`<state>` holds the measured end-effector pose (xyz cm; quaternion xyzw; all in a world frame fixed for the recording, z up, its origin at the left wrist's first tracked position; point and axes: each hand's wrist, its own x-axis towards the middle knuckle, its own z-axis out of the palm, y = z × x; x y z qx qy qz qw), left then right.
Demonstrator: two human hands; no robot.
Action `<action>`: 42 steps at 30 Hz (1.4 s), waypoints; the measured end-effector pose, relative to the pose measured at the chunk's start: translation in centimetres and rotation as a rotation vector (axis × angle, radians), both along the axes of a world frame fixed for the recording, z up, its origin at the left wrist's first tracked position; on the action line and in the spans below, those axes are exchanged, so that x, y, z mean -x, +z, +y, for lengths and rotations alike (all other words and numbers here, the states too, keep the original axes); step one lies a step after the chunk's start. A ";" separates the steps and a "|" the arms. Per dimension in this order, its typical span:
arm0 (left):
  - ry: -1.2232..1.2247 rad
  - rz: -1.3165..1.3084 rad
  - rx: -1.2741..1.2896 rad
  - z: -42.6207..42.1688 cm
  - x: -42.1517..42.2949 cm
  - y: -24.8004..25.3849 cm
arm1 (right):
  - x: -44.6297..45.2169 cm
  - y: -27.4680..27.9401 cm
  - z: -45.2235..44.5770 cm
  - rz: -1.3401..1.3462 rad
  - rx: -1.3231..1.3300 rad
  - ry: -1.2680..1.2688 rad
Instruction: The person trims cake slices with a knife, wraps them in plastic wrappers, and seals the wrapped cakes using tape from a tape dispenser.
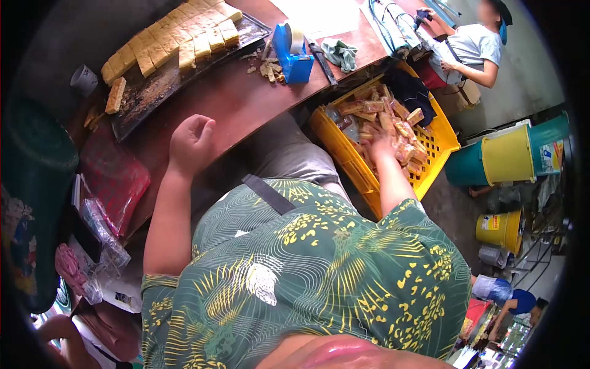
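My left hand (192, 142) is curled into a loose fist above the edge of the reddish-brown table (246, 101), with nothing visible in it. On my right, my right hand (381, 149) reaches into a yellow plastic crate (437, 158). Its fingers stretch over a pile of wrapped bread slices (402, 129), touching them; the fingertips are partly hidden. Rows of unwrapped cut bread (166, 40) lie on a dark baking tray (147, 104) at the far left of the table. One bread stick (115, 95) sits apart at the tray's near end.
A blue tape dispenser (294, 58), a dark-handled knife (323, 64) and a green cloth (340, 54) stand near the crate. Red plastic packaging (117, 172) lies at left. Another person (473, 52) stands beyond the crate. Buckets (507, 157) stand at right.
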<state>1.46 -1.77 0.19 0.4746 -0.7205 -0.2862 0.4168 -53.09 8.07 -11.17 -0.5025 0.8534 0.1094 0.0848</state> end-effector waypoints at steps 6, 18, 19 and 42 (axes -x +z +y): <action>-0.018 -0.087 0.022 0.6 0.2 0.7 | 10.6 -1.0 1.0 0.089 -0.198 -0.285; 0.012 -0.010 -0.008 0.4 -1.2 -0.5 | -21.9 22.8 -13.8 -0.630 1.014 0.840; 0.021 0.075 -0.050 0.3 -1.2 -0.6 | -24.4 23.2 -15.5 -0.686 0.975 0.912; 0.136 0.391 -0.002 -1.0 -0.6 -0.9 | -29.2 19.6 -32.6 -0.361 0.653 0.651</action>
